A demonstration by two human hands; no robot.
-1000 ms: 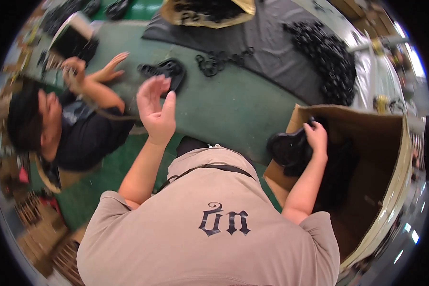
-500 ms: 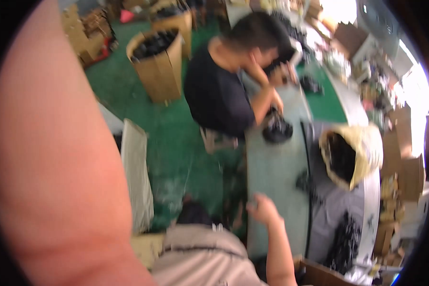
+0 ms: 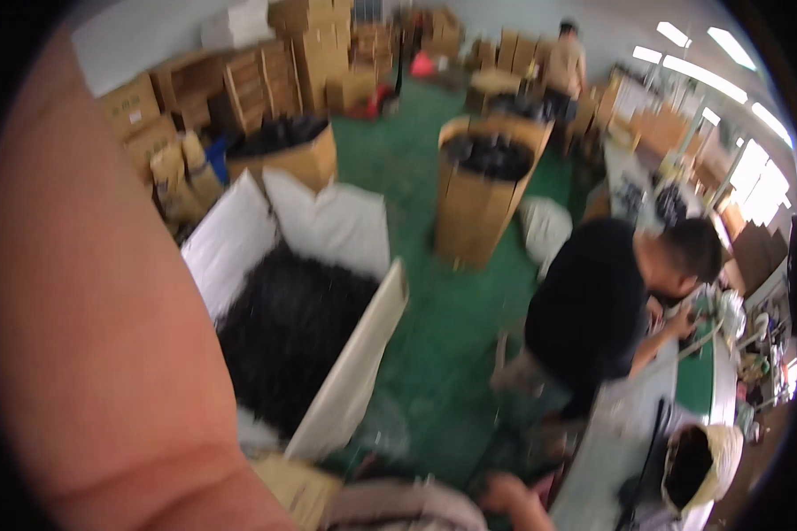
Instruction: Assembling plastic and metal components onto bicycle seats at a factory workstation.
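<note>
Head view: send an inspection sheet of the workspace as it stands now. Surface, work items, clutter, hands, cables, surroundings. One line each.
Surface: pale worktable at lower right.
Work items: white-walled bin with dark contents, pieces not distinguishable; open yellowish sack, dark inside, on the worktable.
Clutter: tall carton full of black items; pale bag on the floor beyond it; stacked cartons at the back.
Hands: right hand blurred at the lower edge, grip unclear; left hand out of view, left forearm fills the left side.
Cables: nothing seen for certain.
Surroundings: green floor; co-worker in dark top bent over the worktable; another person farther back.
</note>
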